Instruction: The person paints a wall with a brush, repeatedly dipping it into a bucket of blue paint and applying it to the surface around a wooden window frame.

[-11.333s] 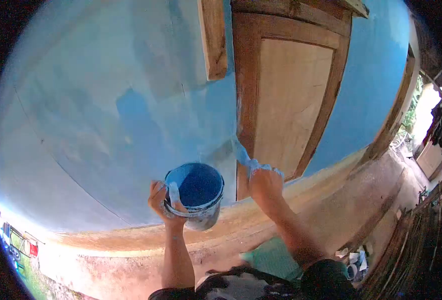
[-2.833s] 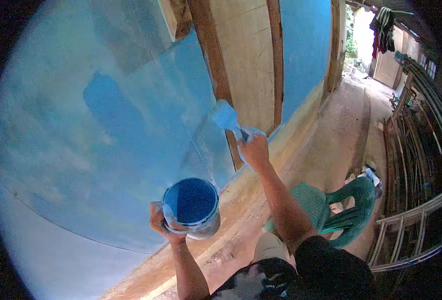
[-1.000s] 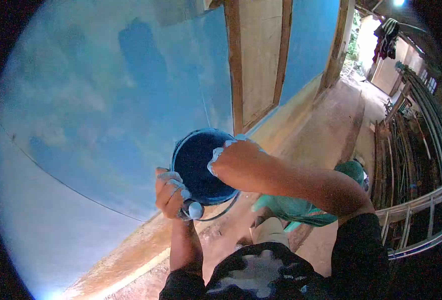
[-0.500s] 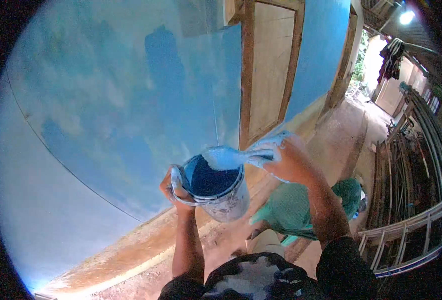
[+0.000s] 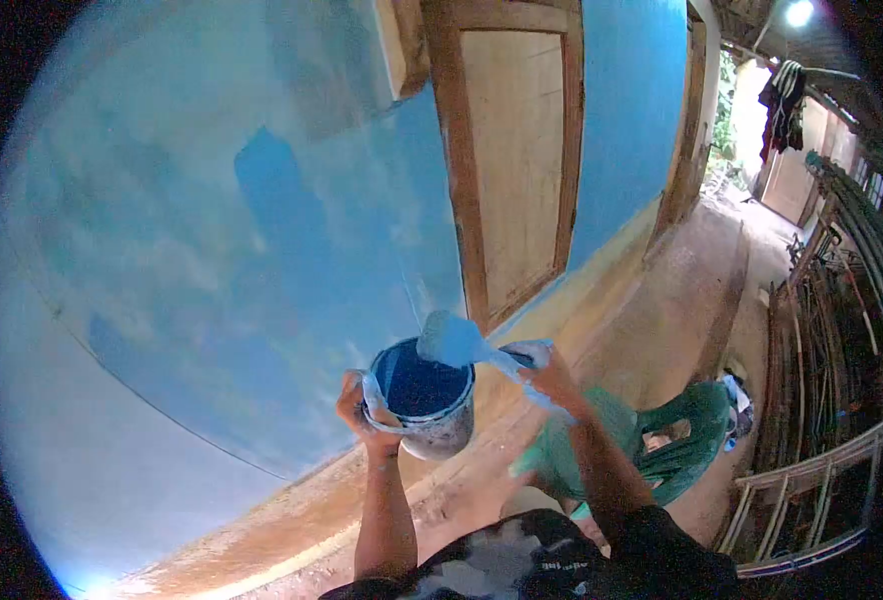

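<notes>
My left hand [image 5: 369,408] is closed on the rim and handle of a small paint-smeared bucket [image 5: 444,436], which tilts slightly towards me. Dark blue paint [image 5: 417,385] lies inside it. In my right hand [image 5: 550,378] is a wide paintbrush [image 5: 452,340], its bristles coated light blue and held over the bucket's far rim. Blue paint also covers the fingers of that hand. Beyond the bucket stands the wall [image 5: 332,235], patchy with pale and stronger blue.
A wooden-framed door [image 5: 514,165] interrupts the wall. Green plastic-looking furniture [image 5: 687,445] stands by my right arm. On the right, a ladder [image 5: 807,505] lies beside a stack of long poles [image 5: 827,350]. Dark cloth [image 5: 784,105] hangs farther down the passage.
The brush has swung from lying nearly level across the bucket's rim to bristles angled upward. My right hand has moved down and left. The view has shifted slightly.
</notes>
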`<state>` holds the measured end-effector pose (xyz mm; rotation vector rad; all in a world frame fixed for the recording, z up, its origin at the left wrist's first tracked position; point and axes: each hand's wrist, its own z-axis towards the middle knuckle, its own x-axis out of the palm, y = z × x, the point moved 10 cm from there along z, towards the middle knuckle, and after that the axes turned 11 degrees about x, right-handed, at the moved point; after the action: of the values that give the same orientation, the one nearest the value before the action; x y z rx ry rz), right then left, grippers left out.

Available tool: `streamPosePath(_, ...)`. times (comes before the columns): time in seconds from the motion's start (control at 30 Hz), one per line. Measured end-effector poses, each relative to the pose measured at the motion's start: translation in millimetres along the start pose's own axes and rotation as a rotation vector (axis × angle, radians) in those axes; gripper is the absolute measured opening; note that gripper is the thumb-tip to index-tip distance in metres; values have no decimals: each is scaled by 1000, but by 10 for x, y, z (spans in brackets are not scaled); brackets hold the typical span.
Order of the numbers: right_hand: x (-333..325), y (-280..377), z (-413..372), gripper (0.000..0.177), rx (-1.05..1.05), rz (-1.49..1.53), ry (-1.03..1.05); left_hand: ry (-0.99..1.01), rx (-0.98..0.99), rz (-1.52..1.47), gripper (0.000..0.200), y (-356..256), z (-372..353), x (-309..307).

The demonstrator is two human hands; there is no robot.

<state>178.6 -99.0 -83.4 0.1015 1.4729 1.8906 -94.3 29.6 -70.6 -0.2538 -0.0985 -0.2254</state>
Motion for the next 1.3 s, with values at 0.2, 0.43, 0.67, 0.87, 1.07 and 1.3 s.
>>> streamPosePath(0.2,409,-1374,258,27,465,708,91,-47,-104,158,39,205,-8,418)
streamPosePath(0.43,1048,-2827,141,23,500,346,-159,3,-263,223,49,562,-329,271)
streamPosePath(0.67,957,-2102,602,30,459,216,-338,146,-286,271,49,653,-606,137)
streamPosePath(0.87,530,-1698,283,25,414,146,-499,68,-379,153,44,909,-751,-54)
streamPosePath(1.07,1116,-2300,459,23,560,-351,-398,199,-670,-74,38,1173,-934,-179)
streamPosePath(1.3,621,-2029,701,37,552,-31,-389,324,-557,-46,42,1099,-1055,-354)
